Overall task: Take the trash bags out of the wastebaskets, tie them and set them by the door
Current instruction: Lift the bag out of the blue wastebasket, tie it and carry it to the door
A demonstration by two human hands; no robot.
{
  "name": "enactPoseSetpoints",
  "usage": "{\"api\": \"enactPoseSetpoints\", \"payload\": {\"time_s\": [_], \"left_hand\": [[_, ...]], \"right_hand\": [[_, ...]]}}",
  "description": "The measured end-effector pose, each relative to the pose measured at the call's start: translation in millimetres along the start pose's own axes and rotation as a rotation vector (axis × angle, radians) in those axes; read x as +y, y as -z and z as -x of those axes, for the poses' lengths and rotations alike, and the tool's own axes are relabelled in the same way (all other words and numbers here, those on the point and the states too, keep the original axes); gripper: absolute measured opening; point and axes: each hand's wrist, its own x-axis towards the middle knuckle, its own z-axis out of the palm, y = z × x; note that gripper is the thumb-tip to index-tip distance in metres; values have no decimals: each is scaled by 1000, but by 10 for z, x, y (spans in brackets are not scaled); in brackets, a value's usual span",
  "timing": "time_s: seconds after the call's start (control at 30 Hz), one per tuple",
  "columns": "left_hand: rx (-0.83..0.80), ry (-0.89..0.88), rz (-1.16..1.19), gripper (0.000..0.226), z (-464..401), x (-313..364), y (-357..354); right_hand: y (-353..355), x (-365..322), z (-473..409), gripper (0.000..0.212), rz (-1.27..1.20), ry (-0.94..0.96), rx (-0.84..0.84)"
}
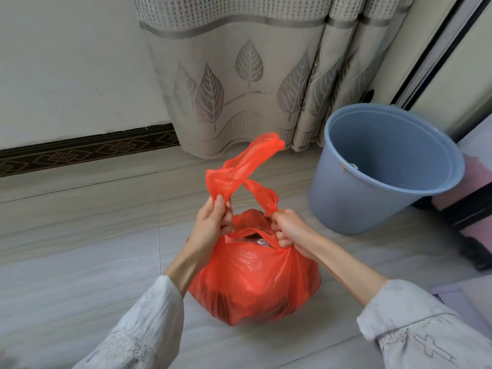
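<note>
We see a full red trash bag [253, 278] sitting on the pale tiled floor [80, 275], low in the middle of the view, already out of the blue wastebasket [383, 169] that stands just to its right and a little farther back. The wastebasket looks bare inside, with no liner showing over its rim. Our left hand [213, 222] is raised above the bag's left shoulder, its fingers [219, 206] pinched together on one of the bag's handle strips [239, 169], which rises and flops over towards the curtain. Our right hand [288, 227] is closed in a fist around the other strip [262, 194], close to the bag's mouth. The two strips cross each other above the hands, but we can make out no finished knot; the mouth of the bag is still partly agape, and something pale and shiny shows inside it. Both forearms come in from the bottom corners in light, embroidered sleeves [143, 323]. Behind the bag hangs a beige curtain [239, 75] patterned with grey leaves, its hem just above the floor, and a dark patterned baseboard [87, 150] runs along the wall to the left. At the right edge a pink and black object [471, 209] stands right behind the wastebasket; we cannot tell what it is.
</note>
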Motion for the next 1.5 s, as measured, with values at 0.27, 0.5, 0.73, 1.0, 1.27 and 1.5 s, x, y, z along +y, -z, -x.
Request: {"api": "enactPoseSetpoints", "payload": {"time_s": [0.27, 0.5, 0.73, 1.0, 1.27, 1.5], "left_hand": [[-150, -114, -626, 33, 2, -126, -26], [-332, 3, -828, 34, 30, -157, -47], [-313, 516, -160, 27, 5, -5, 124], [-393, 597, -3, 31, 13, 156, 110], [-372, 376, -538, 28, 21, 220, 47], [-11, 23, -1015, 10, 25, 133, -98]], "right_hand": [[20, -12, 55, 50, -46, 13, -301], [46, -50, 7, 59, -481, -17, -233], [63, -19, 27, 53, -192, -3, -211], [82, -98, 29, 50, 619, 340, 145], [84, -108, 33, 36, 443, 390, 274], [74, -163, 78, 31, -134, 342, 99]]}}
